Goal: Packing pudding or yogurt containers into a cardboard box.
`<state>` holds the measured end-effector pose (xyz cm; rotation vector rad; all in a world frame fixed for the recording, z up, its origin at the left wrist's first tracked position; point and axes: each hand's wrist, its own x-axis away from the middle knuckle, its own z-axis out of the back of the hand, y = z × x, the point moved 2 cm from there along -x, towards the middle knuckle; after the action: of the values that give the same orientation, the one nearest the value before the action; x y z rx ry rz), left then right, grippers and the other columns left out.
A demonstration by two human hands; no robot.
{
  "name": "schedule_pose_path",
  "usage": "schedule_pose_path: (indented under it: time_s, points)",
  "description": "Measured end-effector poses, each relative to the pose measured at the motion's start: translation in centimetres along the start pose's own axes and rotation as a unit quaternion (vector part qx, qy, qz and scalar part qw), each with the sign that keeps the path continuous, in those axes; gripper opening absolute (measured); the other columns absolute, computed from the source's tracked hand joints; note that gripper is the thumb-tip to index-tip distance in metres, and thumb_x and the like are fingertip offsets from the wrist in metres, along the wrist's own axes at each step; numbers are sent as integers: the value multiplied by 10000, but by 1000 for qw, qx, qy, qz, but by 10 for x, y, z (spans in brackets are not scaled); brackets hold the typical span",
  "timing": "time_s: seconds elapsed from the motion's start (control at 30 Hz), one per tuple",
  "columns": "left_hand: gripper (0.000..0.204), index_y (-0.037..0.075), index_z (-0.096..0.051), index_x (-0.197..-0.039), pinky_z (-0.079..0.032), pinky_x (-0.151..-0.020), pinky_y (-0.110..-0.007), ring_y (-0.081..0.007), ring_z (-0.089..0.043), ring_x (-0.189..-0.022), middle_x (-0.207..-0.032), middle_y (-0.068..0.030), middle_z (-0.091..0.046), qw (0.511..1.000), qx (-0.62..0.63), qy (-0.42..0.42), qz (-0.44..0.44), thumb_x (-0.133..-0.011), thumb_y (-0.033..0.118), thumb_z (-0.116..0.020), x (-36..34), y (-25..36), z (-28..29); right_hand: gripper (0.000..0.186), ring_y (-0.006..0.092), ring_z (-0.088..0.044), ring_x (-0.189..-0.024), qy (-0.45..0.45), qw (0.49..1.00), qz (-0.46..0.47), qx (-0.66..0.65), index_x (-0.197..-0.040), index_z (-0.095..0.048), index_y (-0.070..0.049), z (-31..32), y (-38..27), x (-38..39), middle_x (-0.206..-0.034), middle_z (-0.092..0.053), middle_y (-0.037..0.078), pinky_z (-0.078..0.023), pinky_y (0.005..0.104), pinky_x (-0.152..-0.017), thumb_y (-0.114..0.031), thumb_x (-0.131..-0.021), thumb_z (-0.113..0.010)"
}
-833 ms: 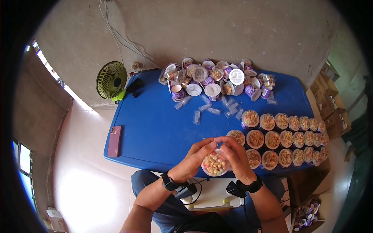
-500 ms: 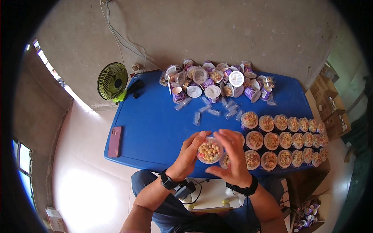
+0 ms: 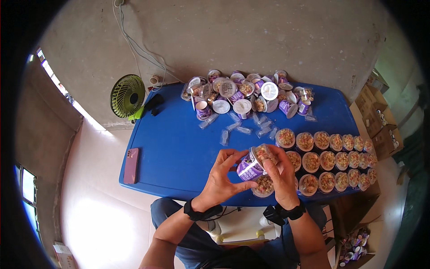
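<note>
A purple cup [image 3: 249, 171] with a clear domed lid is held tilted above the front of the blue table, its lid toward the right. Multicoloured puffed cereal or snack pieces show through the dome. My right hand [image 3: 281, 174] is closed over the lid end, thumb on the dome. My left hand [image 3: 220, 174] curves round the base end, with the thumb along the underside and the fingers at the far side. Just below the held cup stands another filled cup [image 3: 264, 186], partly hidden by my hands.
Filled domed cups [image 3: 326, 160] stand in three rows on the right. Along the back lies a heap of purple cups and lids [image 3: 242, 95], with small clear plastic packets [image 3: 244, 130] before it. A phone [image 3: 131, 165] and a green fan [image 3: 127, 96] are at the left; cartons [image 3: 378, 117] at the right.
The cup has gone from upright to tilted, its purple side now showing, and moved slightly right. My right hand, spread apart from it before, now grips the lid end. My left hand has shifted to the base.
</note>
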<state>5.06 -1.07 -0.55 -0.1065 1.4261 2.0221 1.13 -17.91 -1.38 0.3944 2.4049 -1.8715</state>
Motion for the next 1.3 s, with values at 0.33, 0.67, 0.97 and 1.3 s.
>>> schedule_pose_path:
  time_s: [0.33,0.67,0.97,1.3]
  points:
    - [659,-3,-499,-1309,-515,-820,-304,-189,-598,-937,-1049,-104,-580,997,65,-32,40,-753,187,-799,4,-9,-1,543,174,-526,-1086,23,999,-1,30,-1276,-465,8,1,7,-1,-1172,-553,106,-437,311,-916,-248,-857,-697]
    - [749,44,-226,-1460,-498,-901,-339,-199,-574,-1068,-1164,-129,-562,880,424,12,216,-876,176,-677,4,-8,-6,893,345,-458,-1100,-21,851,252,461,-1399,-385,-130,-20,-3,9,-1256,-416,174,-414,433,-909,-176,-630,-835]
    - [773,59,-277,-1449,-456,-982,-378,-235,-467,-1225,-1298,-94,-424,952,298,-21,66,-814,72,-717,4,-13,-5,664,225,-523,-1051,4,955,167,244,-1282,-412,-41,-8,-6,4,-1181,-437,134,-519,317,-798,-60,-716,-758]
    - [729,47,-358,-1402,-506,-923,-351,-217,-525,-1136,-1171,-81,-463,983,176,-5,44,-781,26,-739,3,-19,0,625,242,-539,-1033,-17,953,158,259,-1263,-386,6,-7,-3,8,-1162,-422,156,-548,302,-767,-93,-761,-746]
